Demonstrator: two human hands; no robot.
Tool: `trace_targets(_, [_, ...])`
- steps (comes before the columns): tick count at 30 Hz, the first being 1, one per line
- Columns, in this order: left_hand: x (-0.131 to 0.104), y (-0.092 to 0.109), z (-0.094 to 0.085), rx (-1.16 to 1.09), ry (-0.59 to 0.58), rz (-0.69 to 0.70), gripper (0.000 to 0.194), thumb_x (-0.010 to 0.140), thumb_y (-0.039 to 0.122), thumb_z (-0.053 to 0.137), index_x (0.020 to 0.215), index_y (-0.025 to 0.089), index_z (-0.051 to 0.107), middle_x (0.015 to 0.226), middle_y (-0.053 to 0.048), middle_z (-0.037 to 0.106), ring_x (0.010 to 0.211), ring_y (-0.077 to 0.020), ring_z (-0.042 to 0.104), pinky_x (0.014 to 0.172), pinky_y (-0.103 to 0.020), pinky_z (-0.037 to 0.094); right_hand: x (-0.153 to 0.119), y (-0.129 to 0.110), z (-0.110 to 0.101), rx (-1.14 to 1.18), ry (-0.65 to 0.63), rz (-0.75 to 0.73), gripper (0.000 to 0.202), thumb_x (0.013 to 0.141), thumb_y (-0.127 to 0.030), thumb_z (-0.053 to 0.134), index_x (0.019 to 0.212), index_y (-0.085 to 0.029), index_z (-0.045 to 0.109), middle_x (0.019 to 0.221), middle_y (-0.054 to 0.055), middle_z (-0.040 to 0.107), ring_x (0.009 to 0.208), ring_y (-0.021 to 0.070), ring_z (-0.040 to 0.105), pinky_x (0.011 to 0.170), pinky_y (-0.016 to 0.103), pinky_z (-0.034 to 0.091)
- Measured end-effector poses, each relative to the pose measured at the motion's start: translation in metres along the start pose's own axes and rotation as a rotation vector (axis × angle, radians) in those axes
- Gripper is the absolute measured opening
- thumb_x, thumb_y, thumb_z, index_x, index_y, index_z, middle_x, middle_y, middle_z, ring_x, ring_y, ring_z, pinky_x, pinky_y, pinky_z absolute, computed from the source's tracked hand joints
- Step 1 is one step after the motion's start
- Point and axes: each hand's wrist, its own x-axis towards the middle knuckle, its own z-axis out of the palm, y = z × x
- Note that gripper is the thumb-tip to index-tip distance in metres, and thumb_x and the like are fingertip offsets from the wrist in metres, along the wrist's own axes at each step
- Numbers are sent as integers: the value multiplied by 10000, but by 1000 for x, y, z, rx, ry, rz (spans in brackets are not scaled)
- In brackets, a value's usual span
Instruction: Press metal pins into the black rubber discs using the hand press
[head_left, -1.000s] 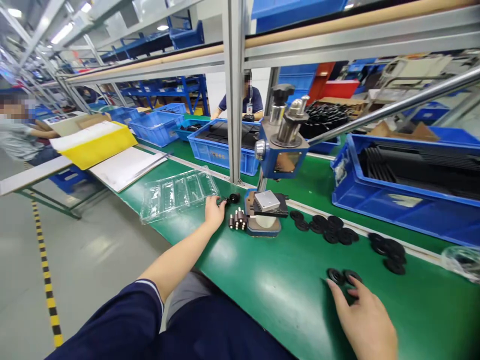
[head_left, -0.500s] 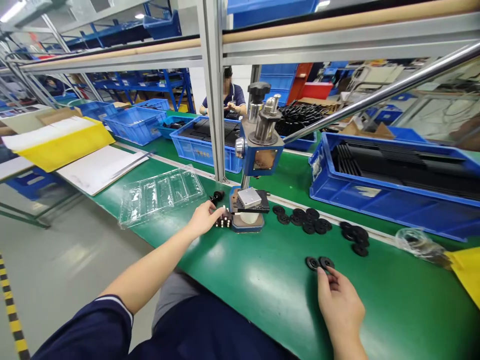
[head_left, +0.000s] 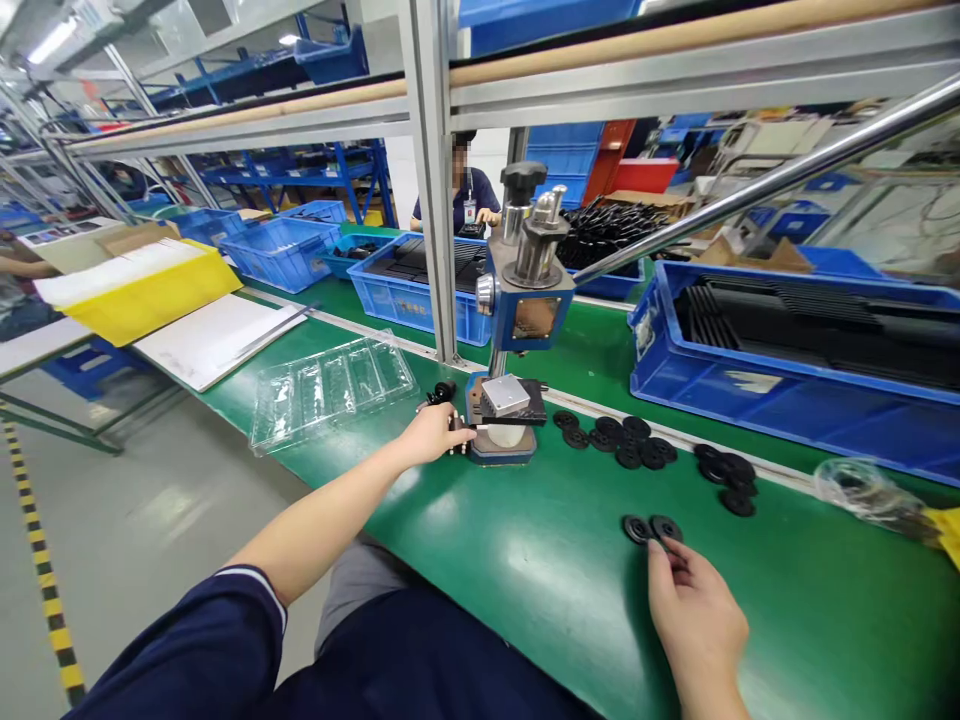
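My left hand [head_left: 429, 436] reaches to the left side of a hand press [head_left: 525, 290]. Its fingers close over small dark parts with white ends [head_left: 459, 436], mostly hidden under the hand. A black fixture with a silver metal block [head_left: 505, 395] sits on the press base. Near the front right, my right hand [head_left: 699, 612] pinches the edge of a black wheel [head_left: 665, 529] between thumb and fingertips. A second black wheel [head_left: 636, 529] touches it on the left. Farther back lie several loose black wheels [head_left: 628, 442] in a group, with another cluster [head_left: 727, 475] to their right.
A clear plastic tray [head_left: 334, 392] lies left of the press. Small black round parts [head_left: 442, 391] sit behind my left hand. Blue bins [head_left: 795, 390] of black panels line the back. A metal post [head_left: 431, 200] rises behind the press; a co-worker [head_left: 480, 195] sits beyond it.
My left hand has moved slightly onto the white-ended parts and covers more of them. My right hand keeps its pinch on the wheel. The whole view has shifted a little.
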Motion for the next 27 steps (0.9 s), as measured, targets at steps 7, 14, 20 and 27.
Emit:
trace_targets(7, [-4, 6, 2, -139, 18, -66, 145, 781, 295, 603, 782, 155, 566, 637, 3, 581, 589, -136, 540, 550, -238, 355, 2, -1, -1, 15, -33, 26, 493, 717, -598, 515, 970, -208, 678, 850, 45, 680, 776, 233, 619, 674, 350, 448])
trace_targets(14, [-14, 2, -12, -426, -158, -114, 148, 891, 280, 435, 951, 155, 486, 533, 26, 585, 428, -126, 584, 428, -200, 400, -1, 8, 5, 32, 47, -84, 456, 773, -553, 527, 999, -189, 682, 848, 57, 668, 762, 220, 615, 668, 340, 458])
trace_targets(20, [-48, 17, -9, -800, -135, -25, 323, 809, 326, 647, 1029, 155, 483, 771, -29, 675, 523, -123, 646, 486, -222, 476, -3, -26, 15, -159, 141, -677, 490, 925, -518, 417, 1110, -123, 640, 1146, 141, 624, 1083, 279, 540, 937, 418, 424])
trace_targets(27, [-93, 36, 89, -900, -422, -64, 407, 679, 369, 793, 935, 122, 595, 636, 34, 566, 515, -86, 562, 505, -217, 454, 30, -101, 64, -459, -2, -659, 639, 932, -509, 463, 1430, -111, 408, 1556, 194, 183, 1433, 373, 142, 1101, 534, 220])
